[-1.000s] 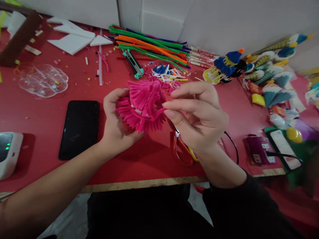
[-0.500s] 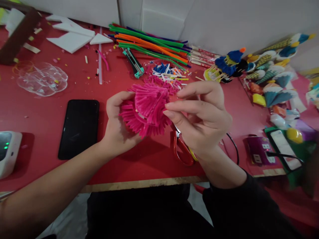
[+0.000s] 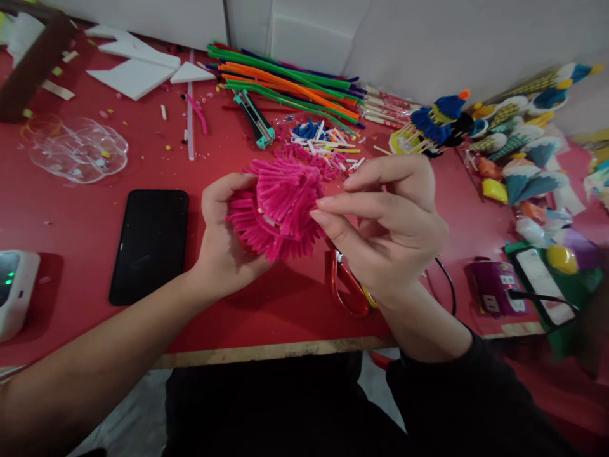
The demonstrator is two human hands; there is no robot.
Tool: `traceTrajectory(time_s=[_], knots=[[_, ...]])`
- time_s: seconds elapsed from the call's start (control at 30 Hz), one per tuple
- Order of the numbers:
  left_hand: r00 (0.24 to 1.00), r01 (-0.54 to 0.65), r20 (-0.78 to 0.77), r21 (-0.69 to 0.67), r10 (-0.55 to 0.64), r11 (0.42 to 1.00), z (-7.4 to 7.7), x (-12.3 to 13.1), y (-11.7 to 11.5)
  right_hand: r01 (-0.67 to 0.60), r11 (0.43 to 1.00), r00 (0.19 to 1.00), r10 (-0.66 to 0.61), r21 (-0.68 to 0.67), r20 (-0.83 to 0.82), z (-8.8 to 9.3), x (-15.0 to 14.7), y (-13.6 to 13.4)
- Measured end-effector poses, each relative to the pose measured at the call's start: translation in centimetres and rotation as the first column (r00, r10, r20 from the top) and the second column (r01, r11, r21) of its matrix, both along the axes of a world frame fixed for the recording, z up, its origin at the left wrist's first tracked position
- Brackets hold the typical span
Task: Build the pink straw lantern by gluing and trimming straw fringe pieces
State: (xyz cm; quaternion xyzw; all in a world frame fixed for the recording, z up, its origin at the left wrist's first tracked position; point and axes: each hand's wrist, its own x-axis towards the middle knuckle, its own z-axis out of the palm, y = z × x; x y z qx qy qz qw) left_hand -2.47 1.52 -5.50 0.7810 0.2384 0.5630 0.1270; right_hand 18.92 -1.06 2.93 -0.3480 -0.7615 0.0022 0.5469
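My left hand (image 3: 221, 231) is wrapped round a bright pink craft piece made of fuzzy pipe cleaners (image 3: 288, 200), held up over the table. The piece has two fanned, ruffled layers, with a pale strip showing between them. At its right edge, my right hand (image 3: 392, 222) pinches the fuzzy rim between thumb and forefinger, and its other fingers are curled. Any small bit between those fingertips is too hidden to see. Partly behind the right hand lie scissors (image 3: 349, 292) with red and yellow handles. Cut pipe-cleaner bits (image 3: 323, 158) in pink, white and blue are heaped just beyond the piece.
A phone (image 3: 150, 247) and a clear compartment tray (image 3: 80, 152) lie on the left. Behind are a cutter knife (image 3: 254, 120), long pipe cleaners (image 3: 285, 79) and white foam pieces (image 3: 136, 66). A blue figure (image 3: 435, 124) and a purple box (image 3: 497, 289) with cable stand right.
My right hand has shifted slightly to the right, its middle finger a little farther from the pink piece. My left hand and the piece look almost unmoved.
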Motion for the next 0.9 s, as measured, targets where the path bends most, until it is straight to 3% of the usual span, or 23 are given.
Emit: traceTrajectory(time_s=[0.53, 0.9], knots=[[1.0, -0.012, -0.02, 0.003, 0.012, 1.0, -0.2, -0.02, -0.09, 0.029, 0.999, 1.0, -0.029, -0.046, -0.007, 0.29, -0.31, -0.15], [0.998, 0.005, 0.058, -0.112, 0.001, 0.994, -0.52, -0.11, -0.36, 0.013, 0.992, 0.999, -0.019, -0.123, -0.047, 0.19, -0.21, -0.55]])
